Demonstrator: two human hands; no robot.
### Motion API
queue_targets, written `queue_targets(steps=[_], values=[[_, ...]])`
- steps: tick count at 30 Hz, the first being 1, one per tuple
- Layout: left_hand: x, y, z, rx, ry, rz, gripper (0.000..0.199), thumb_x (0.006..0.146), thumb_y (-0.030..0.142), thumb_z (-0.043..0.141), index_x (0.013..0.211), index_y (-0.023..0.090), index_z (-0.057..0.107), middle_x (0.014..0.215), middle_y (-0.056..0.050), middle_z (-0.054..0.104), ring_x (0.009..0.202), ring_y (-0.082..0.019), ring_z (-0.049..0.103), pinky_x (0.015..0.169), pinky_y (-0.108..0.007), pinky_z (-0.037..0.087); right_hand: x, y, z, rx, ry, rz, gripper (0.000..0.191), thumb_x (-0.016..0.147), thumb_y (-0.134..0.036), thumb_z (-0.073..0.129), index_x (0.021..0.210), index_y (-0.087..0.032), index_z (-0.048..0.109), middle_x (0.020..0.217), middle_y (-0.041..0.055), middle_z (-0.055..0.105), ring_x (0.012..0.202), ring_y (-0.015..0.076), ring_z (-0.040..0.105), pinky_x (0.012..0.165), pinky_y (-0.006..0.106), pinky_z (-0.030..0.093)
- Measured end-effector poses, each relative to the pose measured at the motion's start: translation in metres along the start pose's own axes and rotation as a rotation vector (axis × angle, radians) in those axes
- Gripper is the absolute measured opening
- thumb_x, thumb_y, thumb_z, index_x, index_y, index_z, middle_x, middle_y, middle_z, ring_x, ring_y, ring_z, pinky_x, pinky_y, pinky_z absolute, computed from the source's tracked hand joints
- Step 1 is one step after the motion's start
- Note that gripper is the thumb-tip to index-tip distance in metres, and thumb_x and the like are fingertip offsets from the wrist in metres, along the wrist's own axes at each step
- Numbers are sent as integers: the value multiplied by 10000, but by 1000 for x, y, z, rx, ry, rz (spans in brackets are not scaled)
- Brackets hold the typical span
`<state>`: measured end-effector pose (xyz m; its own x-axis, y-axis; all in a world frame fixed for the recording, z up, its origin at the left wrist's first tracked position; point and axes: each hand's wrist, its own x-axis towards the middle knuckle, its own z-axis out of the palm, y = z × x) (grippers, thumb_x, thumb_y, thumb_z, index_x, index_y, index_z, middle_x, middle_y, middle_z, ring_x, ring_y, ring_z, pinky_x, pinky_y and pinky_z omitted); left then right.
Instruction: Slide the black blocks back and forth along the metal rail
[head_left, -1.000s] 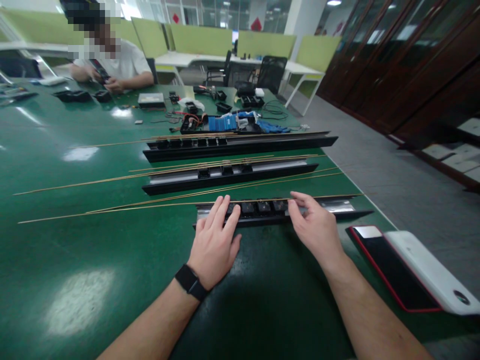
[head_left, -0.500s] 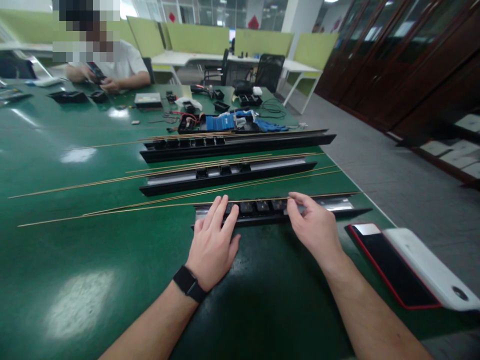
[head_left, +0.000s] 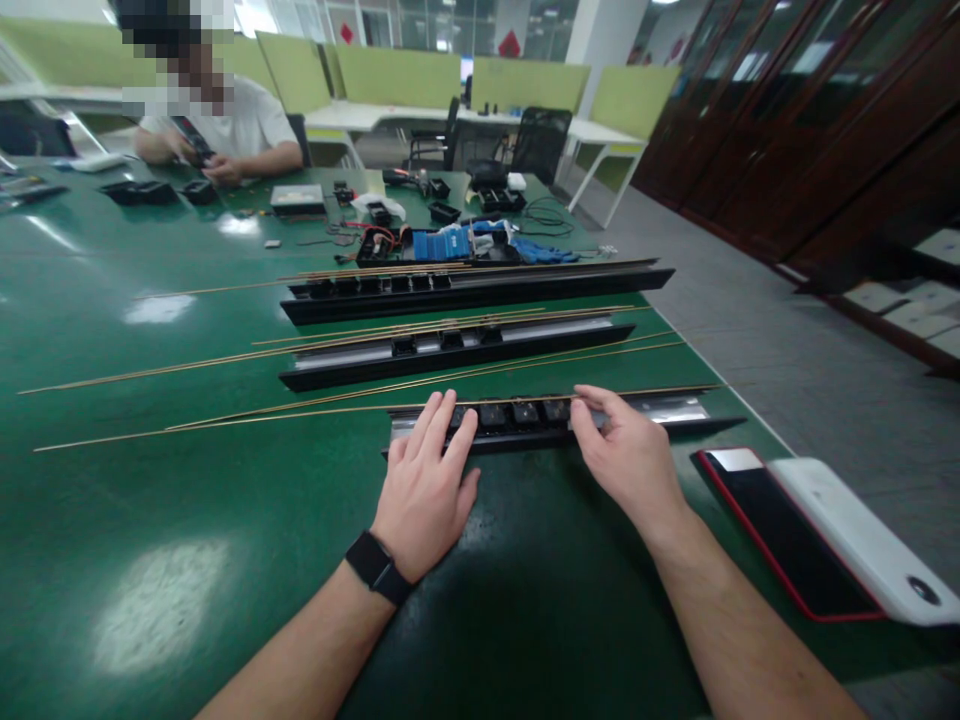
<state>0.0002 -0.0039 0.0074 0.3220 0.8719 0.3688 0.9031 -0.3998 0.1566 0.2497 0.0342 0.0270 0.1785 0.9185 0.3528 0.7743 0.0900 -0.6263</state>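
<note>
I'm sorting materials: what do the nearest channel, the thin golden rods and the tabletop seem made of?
Nearest channel: perhaps metal, or foil-lined plastic; shiny silvery inside, black outside.
Thin golden rods: possibly brass, from their colour and straightness, though bamboo is possible.
Tabletop: smooth, glossy green with light reflections; painted or plastic-covered, can't tell.

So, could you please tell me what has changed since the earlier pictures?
Hardly anything: the right hand may have edged slightly left along the near black channel, though the view itself shifts a little. Nothing was visibly taken hold of or let go. The left hand stays at the channel's left part.
</note>
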Motion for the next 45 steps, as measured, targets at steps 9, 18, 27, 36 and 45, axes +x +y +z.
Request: queue_targets(steps=[9, 18, 27, 36, 45], values=[[0, 0, -1, 3, 1, 7, 619, 971, 236, 602, 1563, 177, 432, 1712, -183, 329, 1602, -349, 295, 1084, -579, 513, 2, 3, 0, -38, 40, 21, 394, 975, -464, 593, 1205, -206, 780, 1040, 78, 814, 896, 247, 769, 953, 405, 580], [0, 0, 0, 3, 1, -2, 627, 962, 238, 618, 1561, 186, 440, 1713, -181, 327, 1600, -355, 299, 1078, -573, 516, 1, 5, 1, 20, 38, -7, 399, 968, -456, 617, 1258, -221, 759, 1059, 64, 811, 894, 239, 763, 937, 396, 583], [0, 0, 0, 6, 12, 3, 625, 958, 240, 622, 1556, 183, 451, 1711, -179, 334, 1599, -353, 303, 1078, -582, 519, 1, 4, 0, -34, 47, 9, 384, 982, -464, 589, 1195, -216, 790, 1027, 67, 817, 886, 245, 769, 952, 399, 582], [0, 0, 1, 1, 9, 3, 636, 956, 230, 625, 1562, 182, 438, 1716, -172, 328, 1602, -347, 296, 1084, -576, 516, 3, 5, 0, -49, 58, 29, 393, 968, -470, 596, 1186, -206, 789, 1006, 80, 816, 896, 257, 773, 955, 414, 583], [0, -1, 1, -1, 10, 5, 637, 956, 235, 621, 1563, 179, 436, 1710, -178, 337, 1599, -351, 301, 1081, -578, 515, 1, 5, 1, 10, 59, 14, 413, 963, -464, 618, 1269, -218, 745, 1043, 66, 813, 914, 245, 771, 945, 401, 582]])
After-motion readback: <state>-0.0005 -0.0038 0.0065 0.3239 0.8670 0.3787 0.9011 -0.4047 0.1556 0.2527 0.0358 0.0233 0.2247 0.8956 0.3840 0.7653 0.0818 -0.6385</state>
